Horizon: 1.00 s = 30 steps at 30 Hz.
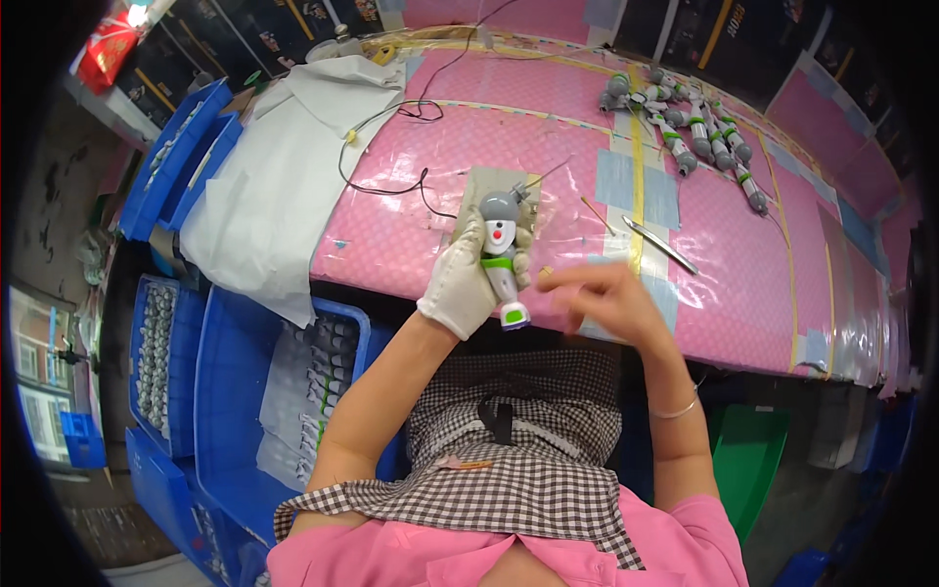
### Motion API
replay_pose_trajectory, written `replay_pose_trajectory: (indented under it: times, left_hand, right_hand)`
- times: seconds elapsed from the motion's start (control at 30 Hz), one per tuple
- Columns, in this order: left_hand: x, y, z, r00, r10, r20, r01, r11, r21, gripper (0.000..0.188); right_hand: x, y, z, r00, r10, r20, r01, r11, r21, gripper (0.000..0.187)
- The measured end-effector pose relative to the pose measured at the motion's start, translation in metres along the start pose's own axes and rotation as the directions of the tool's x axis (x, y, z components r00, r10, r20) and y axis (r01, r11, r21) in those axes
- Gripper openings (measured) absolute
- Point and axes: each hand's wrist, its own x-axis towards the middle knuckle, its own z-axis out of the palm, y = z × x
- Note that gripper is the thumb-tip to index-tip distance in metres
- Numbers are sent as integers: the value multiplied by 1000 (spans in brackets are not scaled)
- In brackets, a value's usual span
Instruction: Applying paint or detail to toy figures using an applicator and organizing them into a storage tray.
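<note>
My left hand [460, 284], in a white glove, is closed around a toy arm [500, 235] above the table's front edge. The toy has a grey rounded top, a white body with a red button, a green band, and a white lower end with a green patch. Behind it lies a flat greyish-beige plate [476, 191]. My bare right hand [611, 301] hovers just right of the toy, apart from it and somewhat blurred. Its index finger stretches toward the toy, with the thumb apart below. Silver tweezers [661, 245] and a thin stick [596, 215] lie beyond that hand.
Similar toy arms [699, 122] lie heaped at the back right of the pink table [548, 137]. A dark cable [391, 189] curls across it beside a white cloth [284, 166]. Blue bins [223, 391] with parts stand at left; a green bin [753, 445] sits at lower right.
</note>
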Motion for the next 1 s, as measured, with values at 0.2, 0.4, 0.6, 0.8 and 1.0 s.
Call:
replay_pose_trajectory:
  times: [0.2,0.4,0.6,0.8,1.0]
  left_hand:
    - [-24,-13,5,977,-213,0,210,961,-181,60]
    - [-39,-12,8,952,-302,-50,280,925,-259,61]
    - [-49,-19,4,962,-261,-73,266,962,60,51]
    - [-51,-13,9,968,-202,-147,249,815,523,29]
    - [-39,2,9,975,76,-211,40,865,500,28]
  right_hand:
    - [51,11,-14,929,103,-357,156,764,626,35]
    - [53,14,-9,935,104,-339,242,511,825,26]
    - [50,12,-13,955,160,-251,95,635,767,17]
    - [62,23,-3,915,-123,-384,154,987,51,16]
    - [67,18,-2,938,70,-339,-42,995,88,17]
